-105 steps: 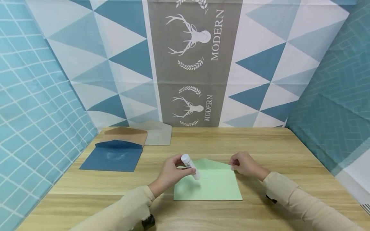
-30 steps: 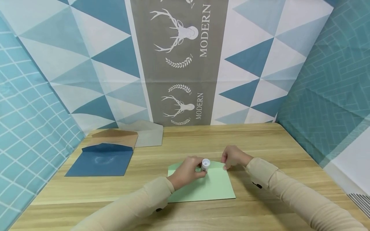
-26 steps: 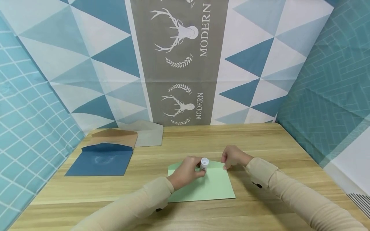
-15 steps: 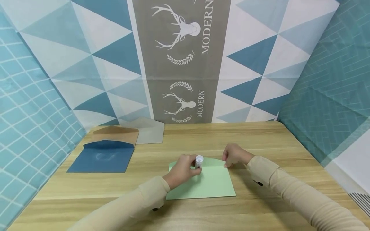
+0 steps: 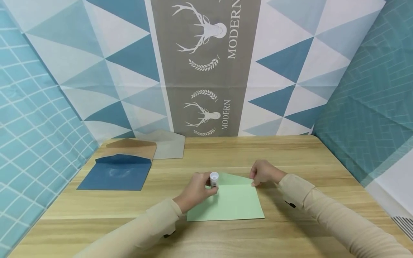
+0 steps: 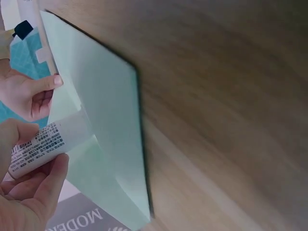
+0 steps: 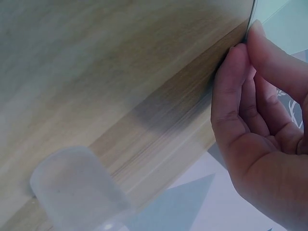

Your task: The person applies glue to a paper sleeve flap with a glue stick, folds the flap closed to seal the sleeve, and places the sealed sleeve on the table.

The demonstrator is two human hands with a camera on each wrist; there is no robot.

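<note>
A pale green envelope (image 5: 237,204) lies on the wooden table with its pointed flap unfolded toward the back. My left hand (image 5: 195,190) grips a white glue stick (image 5: 214,180) between thumb and fingers, upright over the left part of the envelope. In the left wrist view, printed text covers the barrel of the glue stick (image 6: 41,149), and its far end meets the envelope (image 6: 106,82) close to the flap's fold. My right hand (image 5: 265,172) pinches the envelope's right edge near the fold; the right wrist view shows thumb and forefinger (image 7: 232,72) together at that edge.
At the back left of the table (image 5: 135,211) lie a dark blue envelope (image 5: 117,179) with a whitish smear, a brown envelope (image 5: 142,150) and a grey envelope (image 5: 172,147), partly overlapping, flaps unfolded. A patterned cloth (image 5: 274,53) hangs behind the table's back edge.
My left hand has brought the glue stick from a tilted hold to upright over the envelope, then slid it leftward. The right hand keeps its pinch at the right edge. The head view shifts slightly.
</note>
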